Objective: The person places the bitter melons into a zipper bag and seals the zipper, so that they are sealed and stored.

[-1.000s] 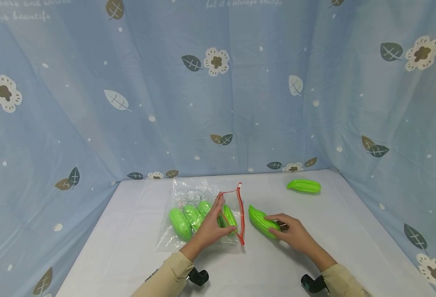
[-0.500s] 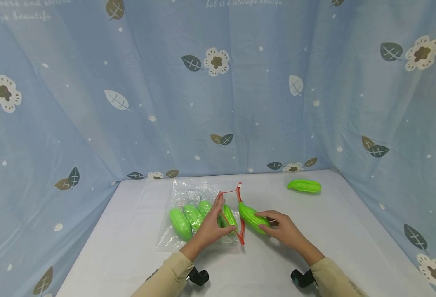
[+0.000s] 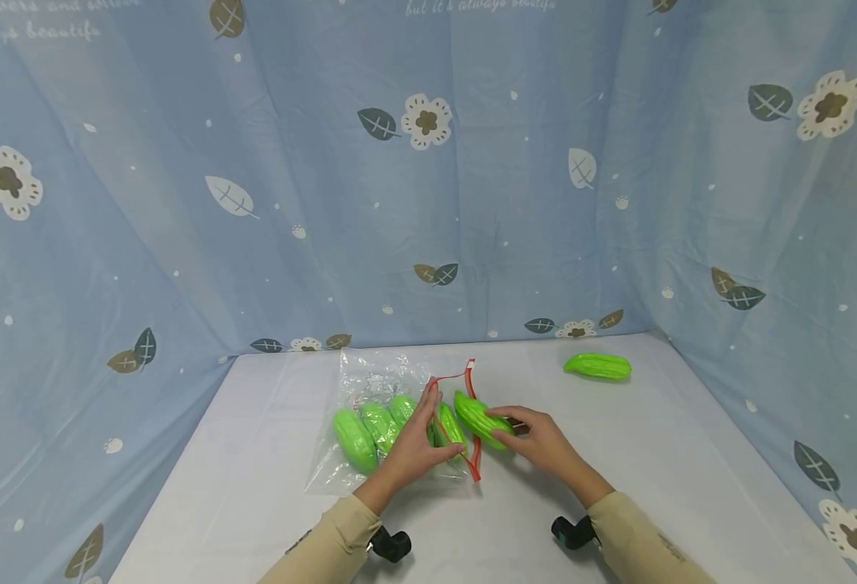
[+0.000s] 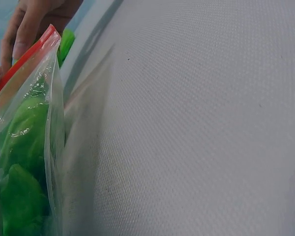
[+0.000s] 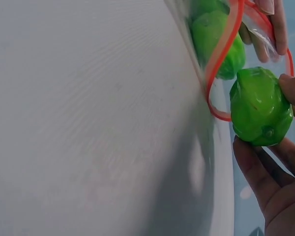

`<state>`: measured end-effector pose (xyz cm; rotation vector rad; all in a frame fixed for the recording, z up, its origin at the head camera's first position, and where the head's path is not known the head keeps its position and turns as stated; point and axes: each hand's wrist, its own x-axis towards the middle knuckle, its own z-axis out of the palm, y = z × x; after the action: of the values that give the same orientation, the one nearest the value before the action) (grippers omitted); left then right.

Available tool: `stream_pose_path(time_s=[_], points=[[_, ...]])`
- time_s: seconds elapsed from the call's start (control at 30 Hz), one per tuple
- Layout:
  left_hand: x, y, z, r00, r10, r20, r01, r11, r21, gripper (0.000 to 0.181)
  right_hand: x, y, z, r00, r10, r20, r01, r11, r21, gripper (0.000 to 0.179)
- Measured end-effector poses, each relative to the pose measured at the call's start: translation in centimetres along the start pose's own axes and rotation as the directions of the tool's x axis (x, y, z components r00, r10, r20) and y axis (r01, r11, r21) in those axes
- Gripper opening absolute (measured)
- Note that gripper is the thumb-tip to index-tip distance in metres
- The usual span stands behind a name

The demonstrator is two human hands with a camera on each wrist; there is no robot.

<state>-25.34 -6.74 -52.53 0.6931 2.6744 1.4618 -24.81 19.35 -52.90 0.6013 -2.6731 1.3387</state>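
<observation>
A clear zip bag [image 3: 358,370] with a red zip edge lies on the table with its mouth facing right. Inside it rest several green bitter melons [image 3: 356,442]. My left hand [image 3: 412,448] holds the upper lip of the bag raised, its thumb and fingers spread apart along the red edge. With thumb and fingertips my right hand [image 3: 541,442] grips another bitter melon [image 3: 476,415] by its near end. That melon's far tip is at the bag's mouth, and in the right wrist view its blunt end [image 5: 261,108] shows beside the red edge.
One more bitter melon [image 3: 598,367] lies at the back right of the white table [image 3: 662,454]. A blue patterned curtain [image 3: 516,203] hangs behind and at both sides. Dark wrist-camera mounts [image 3: 392,545] sit below both wrists.
My right hand has carried its bitter melon leftward, from the table right of the bag to the bag's mouth. The left hand and the bag have stayed put.
</observation>
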Motion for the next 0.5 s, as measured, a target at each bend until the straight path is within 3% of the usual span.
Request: stream_pose_path(time_s=[0.5], points=[[-0.2,0.3,0.2,0.999,0.045,0.017,-0.045,0.999,0.014,0.111,2.1,-0.7,0.9,1.000,-0.002,-0.026,0.003,0.999,0.032,0.036]])
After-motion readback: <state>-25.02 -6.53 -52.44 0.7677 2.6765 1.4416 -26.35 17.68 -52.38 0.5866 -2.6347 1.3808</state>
